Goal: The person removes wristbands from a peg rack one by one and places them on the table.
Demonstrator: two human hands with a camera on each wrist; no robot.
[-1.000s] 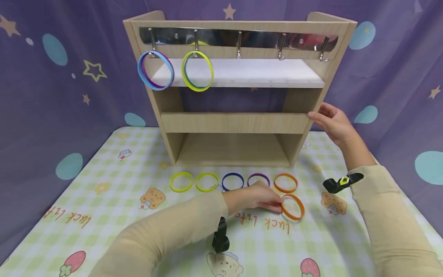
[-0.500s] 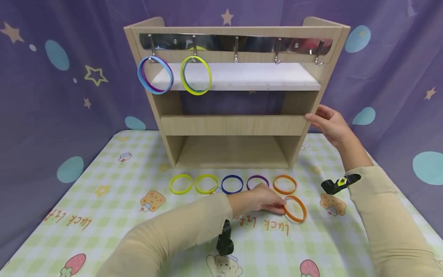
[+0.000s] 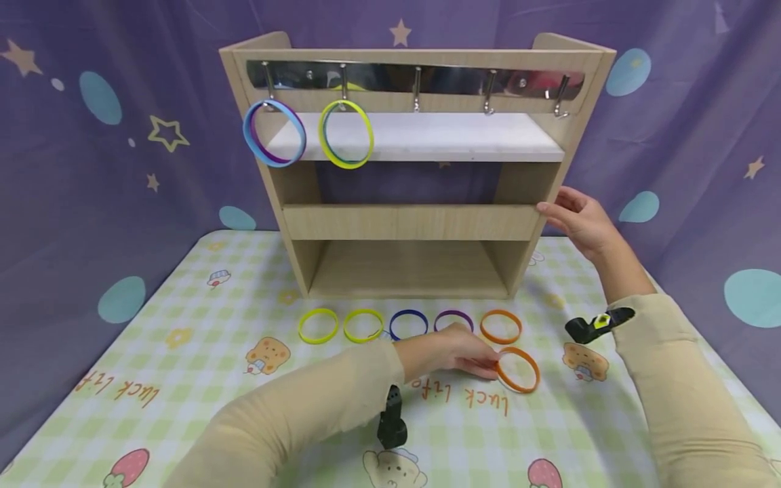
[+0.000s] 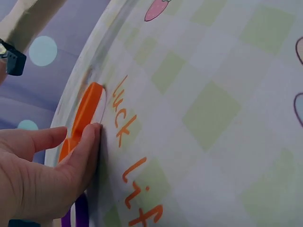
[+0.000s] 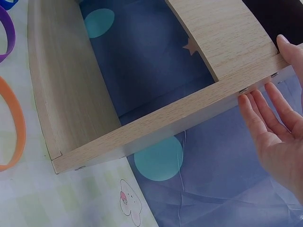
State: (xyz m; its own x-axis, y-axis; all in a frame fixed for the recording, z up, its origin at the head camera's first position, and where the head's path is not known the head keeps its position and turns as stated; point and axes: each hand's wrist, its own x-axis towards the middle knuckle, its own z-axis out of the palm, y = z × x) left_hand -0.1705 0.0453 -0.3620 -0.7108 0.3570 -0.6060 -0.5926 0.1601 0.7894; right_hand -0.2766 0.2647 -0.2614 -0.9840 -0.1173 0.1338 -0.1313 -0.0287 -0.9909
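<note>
My left hand (image 3: 466, 351) pinches the left edge of an orange silicone wristband (image 3: 537, 374) low over the tablecloth. In the left wrist view, its thumb and a finger (image 4: 52, 137) meet at the orange wristband (image 4: 86, 111). My right hand (image 3: 579, 220) grips the right side of a small wooden shelf unit (image 3: 409, 222) at mid height. Seen from the right wrist, the thumb lies on the front edge of the side panel (image 5: 156, 127) and the other fingers (image 5: 253, 111) touch its outer face.
Several wristbands lie in a row before the shelf: yellow (image 3: 318, 341), blue (image 3: 409, 312), purple (image 3: 454, 312) and orange (image 3: 500, 341). Blue and purple bands (image 3: 246, 132) and a yellow-and-green pair (image 3: 370, 135) hang from the two leftmost hooks of a metal rail (image 3: 381, 76).
The head view has tilted up a little, so the shelf sits lower in it. The held orange wristband has shifted slightly right; both hands keep their places.
</note>
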